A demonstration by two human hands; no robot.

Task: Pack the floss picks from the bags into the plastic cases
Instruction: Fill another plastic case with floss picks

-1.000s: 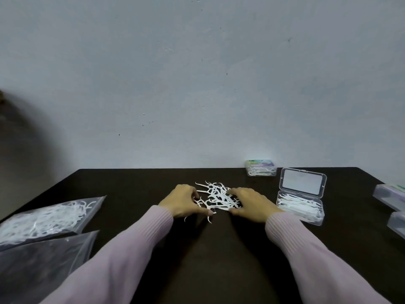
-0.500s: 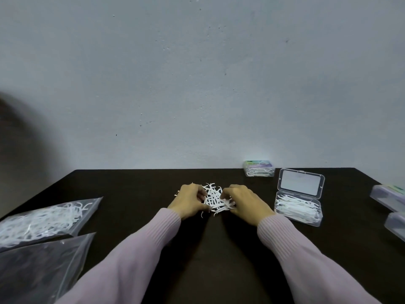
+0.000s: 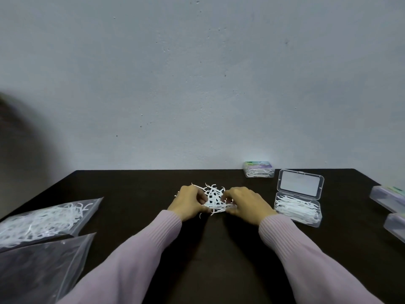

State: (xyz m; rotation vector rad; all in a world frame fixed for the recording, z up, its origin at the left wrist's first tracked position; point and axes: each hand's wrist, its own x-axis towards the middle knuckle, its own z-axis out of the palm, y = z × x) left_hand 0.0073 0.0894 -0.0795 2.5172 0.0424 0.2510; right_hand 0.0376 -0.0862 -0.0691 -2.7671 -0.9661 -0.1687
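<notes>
While knuckles-up | left hand (image 3: 188, 202), right hand (image 3: 247, 204) | curled fingers clamp floss picks (image 3: 213, 199)

Centre: loose floss picks (image 3: 213, 199) heaped between left hand (image 3: 188, 204) and right hand (image 3: 247, 205), blocking the middle.
Right: open case (image 3: 298, 207) just beside right hand; closed case (image 3: 258, 172) behind it; two edge cases (image 3: 390, 198) farther out.
Left: two bags (image 3: 43, 218) at table (image 3: 135, 194) edge; bare tabletop between them and left hand.
Near side: sleeves (image 3: 135, 257) cross the table.
</notes>
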